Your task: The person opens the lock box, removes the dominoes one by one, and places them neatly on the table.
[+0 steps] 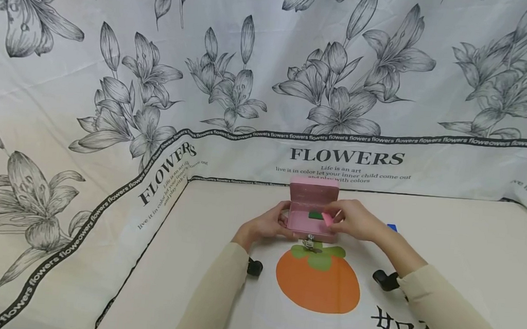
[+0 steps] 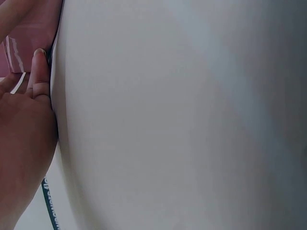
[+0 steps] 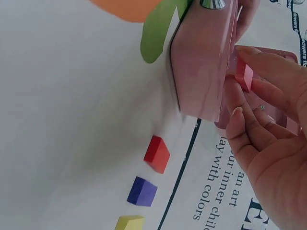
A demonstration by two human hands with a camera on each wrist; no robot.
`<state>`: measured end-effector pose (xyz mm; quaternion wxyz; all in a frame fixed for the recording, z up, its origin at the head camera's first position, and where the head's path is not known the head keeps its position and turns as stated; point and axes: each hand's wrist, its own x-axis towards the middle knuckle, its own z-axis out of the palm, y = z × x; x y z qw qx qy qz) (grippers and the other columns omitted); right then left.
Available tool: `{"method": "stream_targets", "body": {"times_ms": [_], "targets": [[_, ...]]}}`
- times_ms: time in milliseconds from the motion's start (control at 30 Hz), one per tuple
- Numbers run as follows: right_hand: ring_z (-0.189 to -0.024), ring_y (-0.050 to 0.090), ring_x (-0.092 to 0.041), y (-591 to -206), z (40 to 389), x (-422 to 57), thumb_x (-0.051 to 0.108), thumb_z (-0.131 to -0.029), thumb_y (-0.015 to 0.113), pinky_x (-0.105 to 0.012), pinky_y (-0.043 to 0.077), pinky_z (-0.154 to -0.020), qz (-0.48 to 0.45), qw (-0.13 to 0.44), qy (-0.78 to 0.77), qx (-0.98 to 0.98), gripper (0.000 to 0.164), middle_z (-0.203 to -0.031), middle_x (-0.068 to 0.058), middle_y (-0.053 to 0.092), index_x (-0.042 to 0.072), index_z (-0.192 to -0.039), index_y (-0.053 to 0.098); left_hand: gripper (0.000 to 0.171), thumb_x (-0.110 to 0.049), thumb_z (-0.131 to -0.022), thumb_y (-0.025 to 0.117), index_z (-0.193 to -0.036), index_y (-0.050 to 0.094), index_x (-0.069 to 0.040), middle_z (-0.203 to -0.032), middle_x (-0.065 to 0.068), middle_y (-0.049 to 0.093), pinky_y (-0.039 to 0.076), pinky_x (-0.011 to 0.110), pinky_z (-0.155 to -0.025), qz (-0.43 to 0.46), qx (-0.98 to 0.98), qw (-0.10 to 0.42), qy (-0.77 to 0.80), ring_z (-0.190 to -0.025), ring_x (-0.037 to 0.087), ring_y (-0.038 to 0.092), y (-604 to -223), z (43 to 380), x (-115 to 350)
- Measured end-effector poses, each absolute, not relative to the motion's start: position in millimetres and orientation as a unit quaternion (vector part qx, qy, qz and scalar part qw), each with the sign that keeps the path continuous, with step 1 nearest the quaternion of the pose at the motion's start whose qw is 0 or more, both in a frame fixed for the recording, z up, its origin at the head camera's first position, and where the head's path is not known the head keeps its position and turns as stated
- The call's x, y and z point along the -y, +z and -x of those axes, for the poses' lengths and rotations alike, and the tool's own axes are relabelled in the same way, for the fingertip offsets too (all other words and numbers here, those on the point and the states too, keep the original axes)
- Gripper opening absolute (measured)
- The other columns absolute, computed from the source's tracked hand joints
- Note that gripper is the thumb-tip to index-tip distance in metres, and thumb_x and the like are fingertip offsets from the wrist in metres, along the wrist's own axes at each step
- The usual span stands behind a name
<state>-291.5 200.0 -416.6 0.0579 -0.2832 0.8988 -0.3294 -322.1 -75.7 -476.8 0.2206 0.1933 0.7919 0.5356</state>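
A pink metal box (image 1: 311,229) stands on the table with its lid (image 1: 314,194) raised and a latch (image 1: 309,241) at its front. A green block (image 1: 316,215) lies inside. My left hand (image 1: 267,221) grips the box's left side; the left wrist view shows the fingertips against its pink wall (image 2: 36,38). Over the box's right part, my right hand (image 1: 356,221) pinches a pink block (image 3: 245,75) between thumb and fingers.
Right of the box, a red block (image 3: 157,154), a purple-blue block (image 3: 142,192) and a yellow block (image 3: 130,223) lie in a row. An orange persimmon print (image 1: 318,285) marks the tabletop in front of the box. A flower-print curtain (image 1: 246,153) borders the table behind.
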Motion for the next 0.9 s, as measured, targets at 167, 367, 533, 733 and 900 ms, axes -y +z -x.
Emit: {"method": "stream_targets", "body": {"times_ms": [167,367,533,733,900], "targets": [[-0.087,0.070,-0.022,-414.5,289.2,-207.0,0.003,-0.086,0.079,-0.035,0.057,-0.075,0.287,0.049,-0.318,-0.902,0.040,-0.100,-0.011,0.071,-0.006,-0.124,0.068,0.103,-0.008,-0.079,0.089,-0.160,0.026,-0.017,-0.116,0.007,0.062,0.043,0.035,-0.100,-0.192,-0.795,0.219,0.532,-0.100,0.018,0.058,-476.0,322.3,75.3],[-0.084,0.068,-0.021,-412.6,283.1,-220.0,0.004,-0.085,0.081,-0.036,0.056,-0.075,0.278,0.039,-0.302,-0.911,0.040,-0.097,-0.010,0.071,-0.006,-0.121,0.069,0.102,-0.005,-0.079,0.088,-0.160,0.026,-0.016,-0.110,0.008,0.065,0.045,0.033,-0.097,-0.194,-0.791,0.222,0.537,-0.095,0.018,0.061,-478.5,323.5,75.2],[-0.082,0.066,-0.019,-411.3,278.3,-233.7,0.007,-0.084,0.082,-0.037,0.055,-0.075,0.271,0.026,-0.286,-0.919,0.037,-0.095,-0.008,0.071,-0.005,-0.117,0.069,0.102,-0.006,-0.079,0.088,-0.160,0.026,-0.016,-0.108,0.007,0.066,0.045,0.033,-0.096,-0.194,-0.791,0.219,0.537,-0.094,0.017,0.061,-479.8,323.7,74.8],[-0.079,0.065,-0.017,-409.5,272.3,-249.9,0.010,-0.083,0.085,-0.037,0.054,-0.074,0.264,0.016,-0.281,-0.923,0.037,-0.092,-0.005,0.070,-0.003,-0.114,0.070,0.102,-0.005,-0.079,0.088,-0.160,0.026,-0.016,-0.108,0.008,0.067,0.045,0.033,-0.097,-0.190,-0.791,0.220,0.538,-0.094,0.017,0.062,-478.7,322.4,74.7],[-0.080,0.065,-0.018,-409.4,268.6,-262.7,0.011,-0.082,0.086,-0.034,0.054,-0.072,0.247,0.021,-0.277,-0.928,0.039,-0.094,-0.006,0.069,-0.003,-0.115,0.069,0.103,-0.006,-0.079,0.088,-0.160,0.025,-0.017,-0.109,0.008,0.066,0.045,0.032,-0.096,-0.191,-0.793,0.221,0.535,-0.095,0.017,0.061,-476.8,321.2,75.0]]}}
